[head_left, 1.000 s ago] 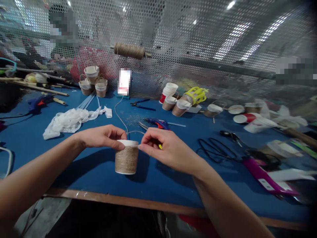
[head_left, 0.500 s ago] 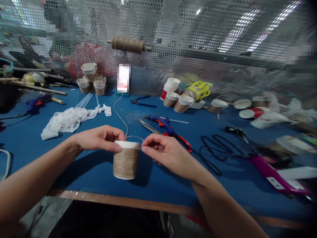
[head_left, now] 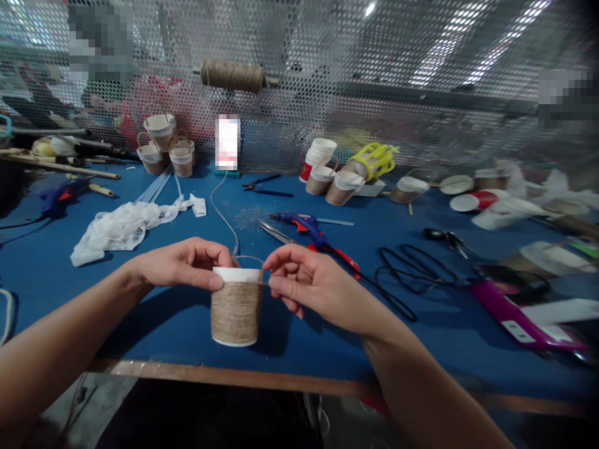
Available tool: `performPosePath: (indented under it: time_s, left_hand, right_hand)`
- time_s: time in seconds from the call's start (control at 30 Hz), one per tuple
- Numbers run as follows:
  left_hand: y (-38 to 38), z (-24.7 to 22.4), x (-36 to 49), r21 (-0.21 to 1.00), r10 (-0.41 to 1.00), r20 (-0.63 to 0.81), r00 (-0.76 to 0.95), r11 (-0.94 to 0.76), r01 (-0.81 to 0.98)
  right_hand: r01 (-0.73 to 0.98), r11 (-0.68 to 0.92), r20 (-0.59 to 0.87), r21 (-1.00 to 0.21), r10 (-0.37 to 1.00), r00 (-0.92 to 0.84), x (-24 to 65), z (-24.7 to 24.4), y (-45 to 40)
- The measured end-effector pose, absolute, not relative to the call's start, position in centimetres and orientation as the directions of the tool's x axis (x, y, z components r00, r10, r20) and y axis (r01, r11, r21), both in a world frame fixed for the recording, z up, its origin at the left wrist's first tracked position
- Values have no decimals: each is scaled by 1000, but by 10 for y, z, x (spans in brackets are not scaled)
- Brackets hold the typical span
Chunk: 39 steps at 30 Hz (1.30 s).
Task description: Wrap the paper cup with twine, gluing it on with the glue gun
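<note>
A paper cup point(head_left: 235, 312) wound with brown twine stands nearly upright in front of me, its white top band bare of twine. My left hand point(head_left: 189, 265) grips it at the upper left, thumb on the front near the rim and fingers behind, partly hidden. Close to the cup's right side, my right hand point(head_left: 299, 280) has its thumb and fingers closed toward the twine point(head_left: 250, 257), which loops behind the cup. From there the strand runs back over the blue table. Beyond my right hand lie scissors point(head_left: 276, 232) and a blue glue gun point(head_left: 306, 229).
A twine spool point(head_left: 233, 75) hangs on the mesh at the back. White lace point(head_left: 115, 229) lies left, near another glue gun point(head_left: 60, 198). Pliers point(head_left: 266, 189), twine-covered cups point(head_left: 345, 188) and a phone point(head_left: 228, 142) stand or lie behind. A purple power strip point(head_left: 510, 312) is at right.
The view has shifted slightly, and the cup sits a little lower and larger. My right hand's index finger has lifted away from its thumb somewhat. My left hand keeps its hold.
</note>
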<state>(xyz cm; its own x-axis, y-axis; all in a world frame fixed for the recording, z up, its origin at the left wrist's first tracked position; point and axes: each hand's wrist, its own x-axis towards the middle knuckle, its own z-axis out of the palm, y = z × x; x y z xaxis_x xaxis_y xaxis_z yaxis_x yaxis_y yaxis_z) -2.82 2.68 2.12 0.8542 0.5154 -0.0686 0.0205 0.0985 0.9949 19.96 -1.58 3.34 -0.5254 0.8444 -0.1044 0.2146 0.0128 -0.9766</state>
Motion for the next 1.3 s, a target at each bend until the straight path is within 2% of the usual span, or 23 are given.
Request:
performPosePath:
  time_s: [0.23,0.97,1.17,1.3]
  left_hand:
    - [29,19,-30,996,520,-82,850,79,48]
    - [23,19,-27,994,506,-73,860,107,22]
    - [22,18,-28,987,516,-8,856,140,-75]
    - [23,19,-25,982,515,40,856,136,-127]
  right_hand:
    - [210,48,-70,-977,853,-517,204,40,-20]
    - [244,-46,-178,-969,816,-551,198,31,-14]
    - [140,-96,-164,-986,746,-645,202,27,-8]
    - [143,-109,-176,-984,733,-657,205,26,-7]
